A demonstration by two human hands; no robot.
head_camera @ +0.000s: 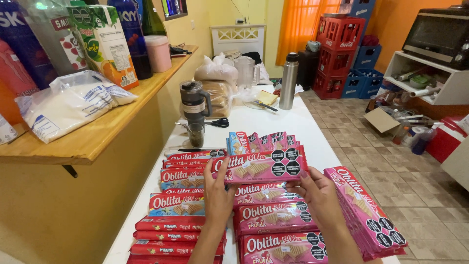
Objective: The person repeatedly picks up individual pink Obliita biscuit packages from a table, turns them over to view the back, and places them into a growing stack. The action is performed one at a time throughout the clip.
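Observation:
My left hand (pixel 218 193) and my right hand (pixel 317 195) together hold one flat pink wafer packet (pixel 266 167) level above the white table (pixel 298 128). The left fingers grip its left end, the right fingers its right lower edge. Beneath it lie rows of similar pink wafer packets (pixel 276 214), red and blue-ended wafer packets (pixel 177 203) on the left, and a stack of pink packets (pixel 369 215) at the right table edge. More packets stand upright (pixel 259 142) behind the held one.
A dark travel mug (pixel 194 102), small glass (pixel 196 134), scissors (pixel 219 122), steel flask (pixel 289 80) and bagged bread (pixel 217 80) sit farther along the table. A wooden shelf (pixel 97 132) with bottles and bags runs on the left. Red crates (pixel 339 51) and tiled floor (pixel 391 161) lie right.

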